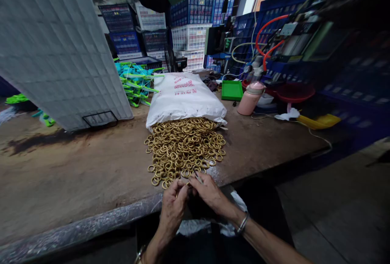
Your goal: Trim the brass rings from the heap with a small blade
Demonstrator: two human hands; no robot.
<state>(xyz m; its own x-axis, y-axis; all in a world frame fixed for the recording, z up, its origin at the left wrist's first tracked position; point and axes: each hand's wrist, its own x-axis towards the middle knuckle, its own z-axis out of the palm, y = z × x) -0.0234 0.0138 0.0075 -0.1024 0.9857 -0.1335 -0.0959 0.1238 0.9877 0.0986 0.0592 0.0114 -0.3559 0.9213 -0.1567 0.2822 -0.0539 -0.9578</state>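
Note:
My left hand (174,204) is closed at the table's front edge, pinching a gold-coloured ring (187,184) that my fingers partly cover. Right beside it, my right hand (211,195) is closed around a small thin tool (198,177). Only a slim, pale part of that tool shows, so I cannot tell its exact kind. The fingertips of both hands meet near the ring. Just beyond them spreads a heap of loose gold-coloured rings (183,146). These spill from the mouth of a white woven sack (185,97) with red print, lying on its side.
The brown table (76,174) has a plastic-wrapped front edge. A large white ribbed panel (67,53) stands at left, near bright green and blue plastic pieces (134,81). Rightward are a green tray (232,90), a pink bottle (251,98) and a yellow scoop (319,122). Stacked crates (191,36) stand behind.

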